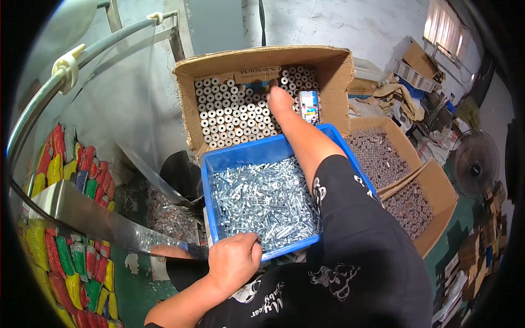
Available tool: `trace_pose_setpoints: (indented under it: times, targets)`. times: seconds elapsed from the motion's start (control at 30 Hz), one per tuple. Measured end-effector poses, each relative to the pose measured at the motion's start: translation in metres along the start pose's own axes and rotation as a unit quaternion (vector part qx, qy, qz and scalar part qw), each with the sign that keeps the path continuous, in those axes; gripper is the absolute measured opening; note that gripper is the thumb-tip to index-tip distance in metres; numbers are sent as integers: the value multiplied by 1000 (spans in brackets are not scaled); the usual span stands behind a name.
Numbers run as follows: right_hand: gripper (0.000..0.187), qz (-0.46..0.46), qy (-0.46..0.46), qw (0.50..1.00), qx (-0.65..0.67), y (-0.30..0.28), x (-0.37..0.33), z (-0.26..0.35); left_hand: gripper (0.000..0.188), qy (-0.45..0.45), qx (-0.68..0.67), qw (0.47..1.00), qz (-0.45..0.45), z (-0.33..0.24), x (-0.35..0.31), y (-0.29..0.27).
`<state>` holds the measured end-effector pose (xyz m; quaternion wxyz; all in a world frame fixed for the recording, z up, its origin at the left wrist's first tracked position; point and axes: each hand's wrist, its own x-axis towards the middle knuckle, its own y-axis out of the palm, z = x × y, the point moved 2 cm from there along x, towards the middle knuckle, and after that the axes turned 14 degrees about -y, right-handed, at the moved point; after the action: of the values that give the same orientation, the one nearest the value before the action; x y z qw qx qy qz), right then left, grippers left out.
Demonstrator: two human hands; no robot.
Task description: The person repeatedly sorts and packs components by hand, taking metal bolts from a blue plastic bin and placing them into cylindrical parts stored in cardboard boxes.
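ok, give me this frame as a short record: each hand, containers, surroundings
right_hand: right hand reaching into the cardboard box; grip unclear
left_hand: left hand, fingers curled, at the near-left corner of the blue tub; grip unclear
box_contents: pale cylinders with holes, in rows; phone with lit screen toward the right
tub_contents: loose pile of silvery metal fasteners
right_side: brownish ring-shaped parts in open cardboard; fan beyond
left_side: stacked red, yellow and green bags
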<state>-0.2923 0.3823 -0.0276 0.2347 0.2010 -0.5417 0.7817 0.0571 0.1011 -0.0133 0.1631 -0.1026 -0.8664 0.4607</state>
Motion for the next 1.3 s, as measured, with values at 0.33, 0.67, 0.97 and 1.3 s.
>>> trace_pose_setpoints:
  times: [0.33,0.67,0.97,1.3]
  targets:
    - [44,371,-161,835,373,-42,-108,235,15,-29,-1,999,-46,11,-11,9]
    - [35,315,-214,820,427,-70,-153,166,15,-11,-48,988,-146,21,-23,19]
    - [73,488,-300,820,-9,-136,-214,-23,14,-14,-41,991,-128,20,-16,21]
    - [44,401,-296,867,24,-120,-226,-32,17,-44,35,993,-103,0,-12,11]
